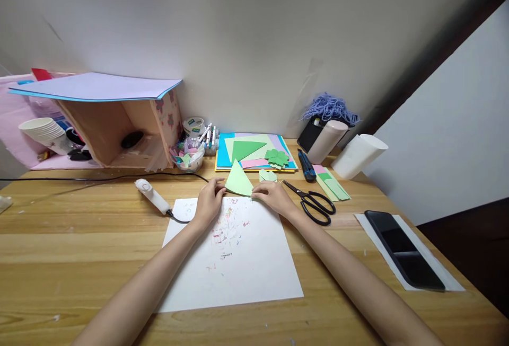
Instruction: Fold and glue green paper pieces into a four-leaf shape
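Note:
Between my two hands is a light green paper triangle [238, 179], its point toward the wall. My left hand [210, 200] pinches its left corner, and my right hand [274, 196] pinches the right corner. Beneath and nearer to me lies a white sheet [234, 277] with coloured marks on it. Just behind my right hand sits a small folded light green paper piece [268, 176]. Black-handled scissors [314, 203] lie to the right of that hand. A green paper clover [277, 158] and a darker green folded triangle [246, 150] rest on stacked coloured paper [222, 158].
A white glue gun [151, 196] with a black cord lies at left, near an open cardboard box [167, 123]. A tub of paper scraps [190, 160] stands behind. To the right are a utility knife [306, 165], paper rolls [360, 155] and a phone [403, 250].

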Demonstrator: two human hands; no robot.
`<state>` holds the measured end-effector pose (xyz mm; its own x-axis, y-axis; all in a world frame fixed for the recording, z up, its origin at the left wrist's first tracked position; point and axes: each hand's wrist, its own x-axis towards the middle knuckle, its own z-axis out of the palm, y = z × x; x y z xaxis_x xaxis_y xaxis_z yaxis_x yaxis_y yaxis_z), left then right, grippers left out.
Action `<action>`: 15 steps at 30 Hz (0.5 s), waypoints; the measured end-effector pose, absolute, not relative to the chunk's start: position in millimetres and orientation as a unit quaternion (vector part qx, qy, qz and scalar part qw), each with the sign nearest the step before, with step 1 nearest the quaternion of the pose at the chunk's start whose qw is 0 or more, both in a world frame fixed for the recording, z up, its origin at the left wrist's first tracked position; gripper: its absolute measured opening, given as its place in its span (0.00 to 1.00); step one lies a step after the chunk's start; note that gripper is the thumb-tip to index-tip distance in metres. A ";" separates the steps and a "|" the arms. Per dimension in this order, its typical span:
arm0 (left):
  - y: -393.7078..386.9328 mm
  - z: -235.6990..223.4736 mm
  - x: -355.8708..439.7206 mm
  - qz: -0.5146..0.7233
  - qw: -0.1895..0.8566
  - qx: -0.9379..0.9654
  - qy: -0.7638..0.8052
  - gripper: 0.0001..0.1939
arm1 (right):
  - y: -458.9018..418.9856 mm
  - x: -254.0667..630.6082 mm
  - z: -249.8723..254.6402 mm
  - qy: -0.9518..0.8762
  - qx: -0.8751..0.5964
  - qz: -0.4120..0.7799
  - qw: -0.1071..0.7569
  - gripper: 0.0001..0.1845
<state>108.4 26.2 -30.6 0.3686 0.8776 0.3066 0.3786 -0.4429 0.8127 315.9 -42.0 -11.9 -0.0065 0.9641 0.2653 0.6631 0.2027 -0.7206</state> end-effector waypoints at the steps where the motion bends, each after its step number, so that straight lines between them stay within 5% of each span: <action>1: 26.0 -30.3 108.3 0.380 0.329 0.758 0.415 0.12 | -42.1 316.3 -12.1 -0.682 -0.596 0.200 0.374 0.04; 9: 25.1 -31.0 108.8 0.382 0.348 0.751 0.411 0.12 | -47.6 317.0 -14.7 -0.705 -0.591 0.118 0.375 0.09; 15: 24.8 -29.0 109.9 0.383 0.314 0.748 0.442 0.13 | -55.6 307.5 -10.2 -0.643 -0.583 0.062 0.492 0.08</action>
